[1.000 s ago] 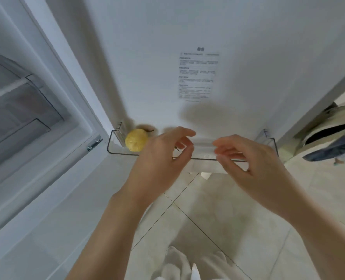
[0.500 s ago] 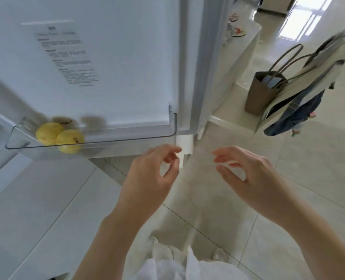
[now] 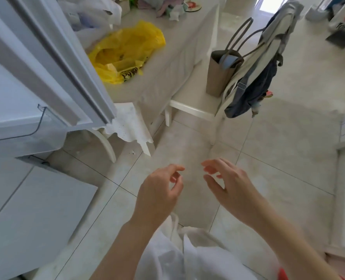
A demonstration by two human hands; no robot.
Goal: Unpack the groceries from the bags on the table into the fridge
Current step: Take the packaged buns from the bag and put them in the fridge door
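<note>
Hovering over the tiled floor (image 3: pixel 268 138), both hands are empty. Left hand (image 3: pixel 157 190): fingers loosely curled, thumb and forefinger apart, touching nothing. Right hand (image 3: pixel 230 182): fingers relaxed and slightly spread, touching nothing. The hands are near each other but apart.

Fridge door (image 3: pixel 36 63) stands open at left; clear door bin (image 3: pixel 26 126) visible at its lower edge. Yellow bag (image 3: pixel 127 51) lies open on the desk (image 3: pixel 167 77), just behind the door's edge. White bag (image 3: pixel 90 11) sits further back on the same desk. Brown tote (image 3: pixel 220 73) rests on a chair (image 3: pixel 189 102) beside the desk.
</note>
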